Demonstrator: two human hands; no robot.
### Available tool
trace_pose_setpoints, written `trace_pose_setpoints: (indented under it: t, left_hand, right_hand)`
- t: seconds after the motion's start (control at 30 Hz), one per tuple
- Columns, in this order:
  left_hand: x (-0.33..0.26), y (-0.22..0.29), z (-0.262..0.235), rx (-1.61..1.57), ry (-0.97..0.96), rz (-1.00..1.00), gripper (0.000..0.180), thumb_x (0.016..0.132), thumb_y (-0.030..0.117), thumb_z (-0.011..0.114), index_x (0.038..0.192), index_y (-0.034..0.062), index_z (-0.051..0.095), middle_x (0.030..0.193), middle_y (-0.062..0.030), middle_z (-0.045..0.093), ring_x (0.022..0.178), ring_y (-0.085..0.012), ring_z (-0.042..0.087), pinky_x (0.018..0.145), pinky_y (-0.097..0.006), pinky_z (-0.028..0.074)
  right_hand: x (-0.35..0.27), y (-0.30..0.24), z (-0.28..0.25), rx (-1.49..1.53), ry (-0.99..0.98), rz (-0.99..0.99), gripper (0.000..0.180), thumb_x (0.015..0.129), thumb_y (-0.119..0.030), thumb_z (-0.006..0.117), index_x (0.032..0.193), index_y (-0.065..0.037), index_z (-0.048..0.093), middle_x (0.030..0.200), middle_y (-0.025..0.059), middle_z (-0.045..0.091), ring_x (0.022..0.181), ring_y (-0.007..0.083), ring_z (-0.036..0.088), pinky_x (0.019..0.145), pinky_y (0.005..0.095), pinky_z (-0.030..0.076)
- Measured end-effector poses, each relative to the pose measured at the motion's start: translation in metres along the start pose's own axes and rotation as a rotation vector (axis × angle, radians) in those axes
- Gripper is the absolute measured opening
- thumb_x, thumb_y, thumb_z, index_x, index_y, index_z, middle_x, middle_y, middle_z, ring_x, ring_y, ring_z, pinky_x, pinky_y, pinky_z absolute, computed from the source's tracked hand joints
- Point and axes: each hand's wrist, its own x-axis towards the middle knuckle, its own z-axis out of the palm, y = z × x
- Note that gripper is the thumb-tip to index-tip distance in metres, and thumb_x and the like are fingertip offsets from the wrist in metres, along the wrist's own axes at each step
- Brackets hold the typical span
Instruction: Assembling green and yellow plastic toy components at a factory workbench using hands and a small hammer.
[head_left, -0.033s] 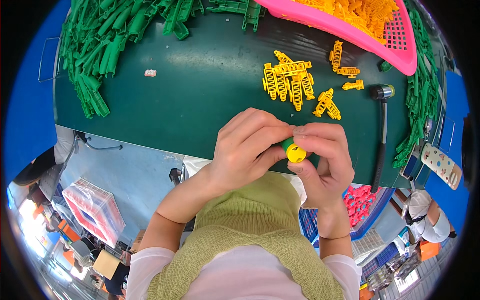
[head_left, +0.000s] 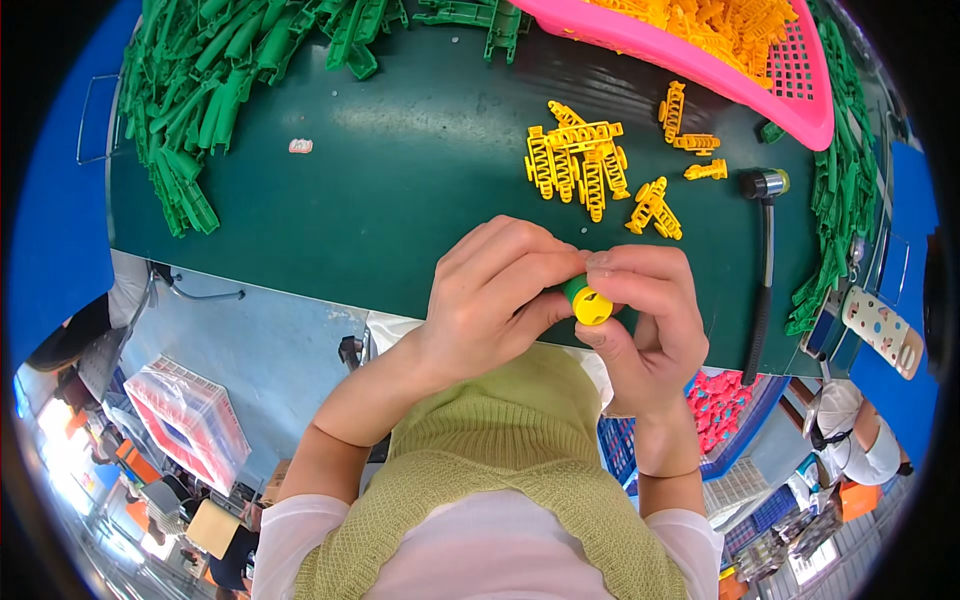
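Observation:
Close to my body, over the table's near edge, both hands grip one small plastic part, green with a round yellow end (head_left: 593,308). My left hand (head_left: 500,290) is closed on the green side. My right hand (head_left: 655,310) pinches around the yellow end with thumb and fingers. Fingers hide most of the green body. Beyond the hands lies a small heap of yellow ladder-like plastic pieces (head_left: 590,160), and a few more yellow pieces (head_left: 655,209) lie to its right. A mallet (head_left: 766,250) with a black handle rests right of my right hand.
Green plastic shells (head_left: 215,90) are piled at the far left, and more green shells (head_left: 835,190) line the right edge. A pink basket (head_left: 680,75) of orange-yellow pieces stands at the back. A phone in a spotted case (head_left: 880,330) is at the right. Crates (head_left: 188,425) stand on the floor.

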Motion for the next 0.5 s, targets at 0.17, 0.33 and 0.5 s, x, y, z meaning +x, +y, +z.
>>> trace_pose_setpoints:
  t: [0.17,0.33,0.5]
  left_hand:
    - [0.0,0.0,0.0,0.006,-0.008,-0.002,0.036,0.058,0.001,0.076,0.093,0.0031,0.067,0.086,-0.0065,0.063,0.075,-0.0258,0.061,0.062,-0.035,0.048]
    - [0.0,0.001,-0.001,0.009,-0.008,-0.003,0.037,0.057,0.001,0.076,0.093,0.0033,0.067,0.086,-0.0066,0.063,0.075,-0.0257,0.061,0.062,-0.035,0.048]
    - [0.005,0.015,-0.011,0.014,-0.035,-0.027,0.034,0.062,0.004,0.078,0.094,0.0021,0.067,0.086,-0.0073,0.062,0.074,-0.0257,0.06,0.061,-0.034,0.049]
  right_hand:
    - [0.0,0.001,0.0,0.031,-0.006,0.015,0.029,0.08,-0.005,0.075,0.107,0.002,0.064,0.107,0.0149,0.06,0.09,0.0196,0.064,0.069,0.0261,0.057]
    - [0.004,-0.001,0.0,-0.013,-0.009,-0.02,0.03,0.079,-0.004,0.076,0.106,0.001,0.064,0.106,0.015,0.06,0.09,0.0206,0.064,0.068,0.0258,0.055]
    - [-0.001,-0.002,-0.006,-0.084,0.04,-0.032,0.032,0.076,-0.004,0.078,0.106,0.0,0.064,0.102,0.0148,0.062,0.088,0.0232,0.064,0.07,0.029,0.054]
